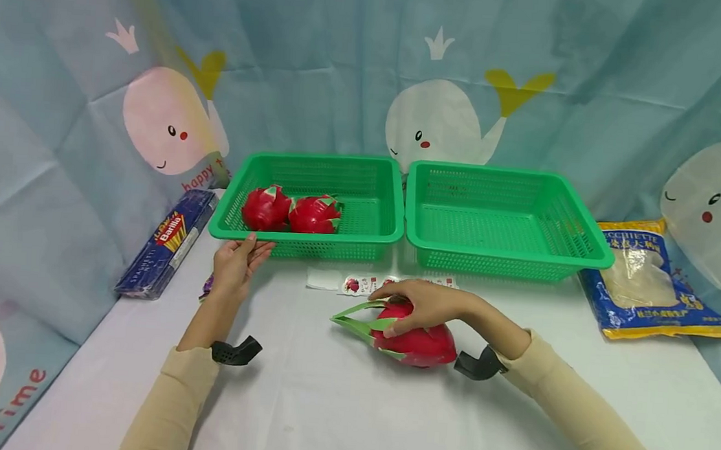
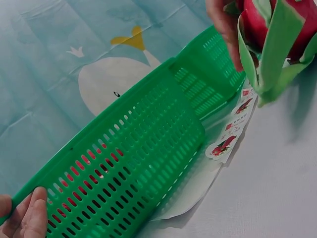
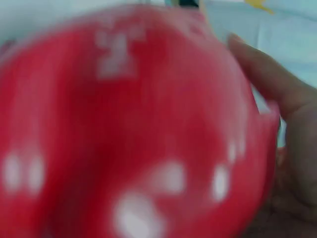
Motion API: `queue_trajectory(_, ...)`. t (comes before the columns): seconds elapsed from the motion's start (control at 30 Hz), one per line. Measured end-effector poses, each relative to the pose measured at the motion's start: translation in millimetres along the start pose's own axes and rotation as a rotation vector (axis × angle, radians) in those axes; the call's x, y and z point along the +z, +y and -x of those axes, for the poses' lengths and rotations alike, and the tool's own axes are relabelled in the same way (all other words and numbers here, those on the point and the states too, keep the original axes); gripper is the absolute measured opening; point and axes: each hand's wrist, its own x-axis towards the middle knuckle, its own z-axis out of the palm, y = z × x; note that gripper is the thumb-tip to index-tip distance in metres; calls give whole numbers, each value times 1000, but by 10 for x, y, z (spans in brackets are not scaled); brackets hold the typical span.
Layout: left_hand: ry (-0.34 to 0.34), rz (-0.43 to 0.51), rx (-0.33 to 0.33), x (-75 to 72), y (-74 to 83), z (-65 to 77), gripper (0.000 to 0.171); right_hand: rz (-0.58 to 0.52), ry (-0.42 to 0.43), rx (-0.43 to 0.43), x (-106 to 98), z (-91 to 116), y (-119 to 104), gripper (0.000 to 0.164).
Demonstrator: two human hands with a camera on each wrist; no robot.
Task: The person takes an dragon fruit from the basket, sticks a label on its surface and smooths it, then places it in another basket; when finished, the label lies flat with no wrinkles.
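My right hand (image 1: 433,304) holds a large red dragon fruit (image 1: 424,346) from above, fingers and thumb curled round its sides. Its long green leaf tips point left; in the left wrist view the fruit (image 2: 255,22) overlaps the far basket's end. Blurred red skin of the same fruit (image 3: 133,124) fills most of the right wrist view. My left hand (image 1: 234,265) pinches the front rim of the left green basket (image 1: 359,239), thumb over the edge and fingers against the slotted wall. Inside that basket, two red dragon fruits (image 1: 266,207) sit side by side at the left.
Another green basket (image 1: 478,222) stands at the right, bare inside. A strip of fruit stickers (image 1: 352,284) lies in front of the baskets. At the left is a blue Barilla spaghetti pack (image 1: 167,241), at the right a blue and yellow pasta bag (image 1: 642,277). A patterned curtain (image 1: 321,57) hangs behind.
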Motion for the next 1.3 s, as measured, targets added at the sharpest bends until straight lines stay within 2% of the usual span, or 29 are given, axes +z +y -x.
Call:
queue_trajectory(0.13,-11,11,3,-26,-6,-2,18,-90,-35,6,-50,53,61,64)
queue_trajectory(0.3,-23,25,13,-43,-10,-28,18,-100,-56,26,-28,195,58,74)
queue_trajectory(0.53,-24,28,28,-35,-9,-33,18,-79,-27,-12,23,203,119,62)
queue_trajectory(0.67,-15,26,22,-25,-16,-29,17,-238,-85,-27,54,136,240,58)
queue_trajectory(0.77,1,23,20,-17,-18,-26,16,-376,-130,-4,104,80,337,55)
queue_trajectory(0.83,3,19,21,-11,-18,-24,16,-424,-136,19,128,55,386,53)
queue_trajectory(1.07,8,13,36,-25,-38,-55,17,-391,-157,2,143,1,412,43)
queue_trajectory(1.2,10,7,31,-34,-47,-59,16,-406,-138,7,150,-12,375,42)
queue_trajectory(1.3,-19,-38,7,-40,-52,-47,17,-420,-85,7,121,25,375,44)
